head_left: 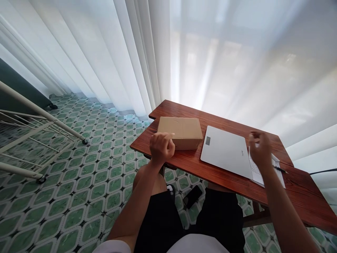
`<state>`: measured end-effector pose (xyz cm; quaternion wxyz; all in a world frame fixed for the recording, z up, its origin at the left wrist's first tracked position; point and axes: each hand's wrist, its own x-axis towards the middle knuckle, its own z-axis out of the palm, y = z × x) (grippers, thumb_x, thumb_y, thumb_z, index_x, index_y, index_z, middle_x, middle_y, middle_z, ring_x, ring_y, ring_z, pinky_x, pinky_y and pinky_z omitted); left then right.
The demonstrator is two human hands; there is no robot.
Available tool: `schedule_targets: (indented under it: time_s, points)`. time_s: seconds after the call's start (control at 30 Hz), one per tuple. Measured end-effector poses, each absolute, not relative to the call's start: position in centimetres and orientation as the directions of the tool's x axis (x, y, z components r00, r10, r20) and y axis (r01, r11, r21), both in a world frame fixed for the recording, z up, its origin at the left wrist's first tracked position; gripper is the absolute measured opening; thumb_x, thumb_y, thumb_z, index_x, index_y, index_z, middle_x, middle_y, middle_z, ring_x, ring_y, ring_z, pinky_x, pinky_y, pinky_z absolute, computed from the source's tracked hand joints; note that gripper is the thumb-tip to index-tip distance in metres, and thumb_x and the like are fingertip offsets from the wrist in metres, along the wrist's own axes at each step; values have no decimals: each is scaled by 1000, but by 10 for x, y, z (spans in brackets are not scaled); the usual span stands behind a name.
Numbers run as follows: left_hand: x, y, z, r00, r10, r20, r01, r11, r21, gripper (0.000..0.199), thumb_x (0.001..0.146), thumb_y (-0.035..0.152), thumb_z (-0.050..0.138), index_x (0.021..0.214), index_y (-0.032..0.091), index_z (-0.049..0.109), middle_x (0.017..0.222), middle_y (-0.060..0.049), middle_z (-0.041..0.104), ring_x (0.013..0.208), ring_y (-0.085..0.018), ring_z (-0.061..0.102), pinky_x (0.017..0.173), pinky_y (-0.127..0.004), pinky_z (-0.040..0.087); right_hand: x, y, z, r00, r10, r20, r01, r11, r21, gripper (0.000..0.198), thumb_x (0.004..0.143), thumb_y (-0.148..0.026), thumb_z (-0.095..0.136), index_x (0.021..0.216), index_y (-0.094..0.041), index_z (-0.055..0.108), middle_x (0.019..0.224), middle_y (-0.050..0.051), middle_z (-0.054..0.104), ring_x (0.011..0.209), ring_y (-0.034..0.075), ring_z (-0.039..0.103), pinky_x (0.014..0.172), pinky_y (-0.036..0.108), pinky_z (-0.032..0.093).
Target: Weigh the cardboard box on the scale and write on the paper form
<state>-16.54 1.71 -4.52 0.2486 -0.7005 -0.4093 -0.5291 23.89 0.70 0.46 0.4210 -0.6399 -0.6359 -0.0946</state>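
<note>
My left hand (161, 146) is curled into a loose fist at the front left corner of a closed brown cardboard box (181, 129). I see nothing in its fingers; whether it touches the box is unclear. To the right of the box lies a flat white scale (226, 149) with a small grey display. My right hand (260, 148), slightly blurred, is raised past the scale's right edge with its fingers bent inward. Beneath it are white printed papers (256, 172), partly covered by the hand and forearm. A dark pen (281, 169) rests on them.
All of these lie on a reddish-brown wooden table (181, 161). White curtains (200, 63) hang behind it. On the green tiled floor between my feet is a black phone (193, 196). A white metal rack on casters (52, 121) stands at the left.
</note>
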Motion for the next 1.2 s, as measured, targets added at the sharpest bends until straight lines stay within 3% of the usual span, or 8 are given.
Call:
schedule_targets:
  time_s: [0.13, 0.23, 0.37, 0.5, 0.63, 0.73, 0.87, 1.2]
  points:
    - [-181, 20, -29, -143, 447, 883, 845, -409, 343, 34, 90, 19, 51, 123, 17, 56, 114, -12, 68, 107, -26, 59, 100, -44, 45, 158, 15, -4, 112, 864, 491, 724, 267, -636, 49, 98, -49, 45, 139, -23, 51, 129, 16, 64, 113, 27, 63, 93, 48, 55]
    - [-187, 22, -27, -275, 561, 780, 783, -340, 521, 47, 92, 26, 49, 138, 17, 50, 129, -12, 63, 122, -27, 55, 108, -42, 44, 118, 22, -16, 95, 916, 390, 580, 267, -769, 64, 98, -57, 43, 154, -27, 36, 148, 17, 52, 135, 30, 53, 107, 55, 48]
    - [-189, 23, -36, -336, 712, 616, 672, -276, 687, 63, 95, 38, 49, 153, 16, 37, 148, -14, 51, 136, -27, 49, 116, -43, 39, 88, 30, -27, 79, 965, 249, 437, 191, -879, 84, 95, -67, 40, 162, -22, 17, 164, 18, 32, 150, 30, 37, 121, 54, 35]
    - [-186, 20, -43, -360, 872, 333, 578, -72, 813, 76, 96, 52, 49, 161, 23, 24, 159, -13, 39, 144, -33, 43, 115, -48, 41, 71, 32, -34, 29, 996, 83, 385, 66, -921, 97, 93, -73, 38, 164, -15, 7, 167, 18, 25, 154, 29, 31, 128, 50, 23]
    - [-183, 17, -42, -379, 909, 175, 584, 88, 807, 79, 95, 57, 48, 162, 25, 21, 158, -12, 41, 141, -38, 46, 112, -55, 41, 60, 31, -42, -3, 999, 50, 399, 47, -916, 93, 92, -76, 34, 164, -20, 15, 168, 11, 25, 156, 28, 26, 130, 51, 17]
    - [-182, 15, -41, -380, 915, 137, 633, 149, 760, 74, 95, 58, 45, 159, 24, 31, 151, -13, 50, 134, -41, 52, 107, -57, 44, 55, 30, -50, -18, 998, 58, 405, 60, -912, 86, 94, -76, 28, 163, -25, 22, 169, 5, 24, 157, 26, 22, 130, 52, 16]
    - [-183, 15, -41, -384, 914, 131, 682, 186, 707, 67, 96, 60, 41, 153, 24, 43, 136, -15, 63, 122, -43, 60, 100, -57, 47, 52, 31, -57, -12, 998, 59, 396, 59, -916, 81, 97, -72, 23, 162, -25, 26, 167, 5, 28, 156, 26, 27, 130, 52, 19]
    - [-179, 15, -39, -403, 904, 144, 673, 187, 716, 65, 97, 55, 42, 153, 21, 45, 136, -15, 63, 123, -42, 60, 103, -56, 45, 50, 30, -58, 0, 999, 40, 376, 37, -926, 72, 100, -63, 24, 161, -24, 30, 165, 5, 34, 154, 27, 32, 129, 54, 23]
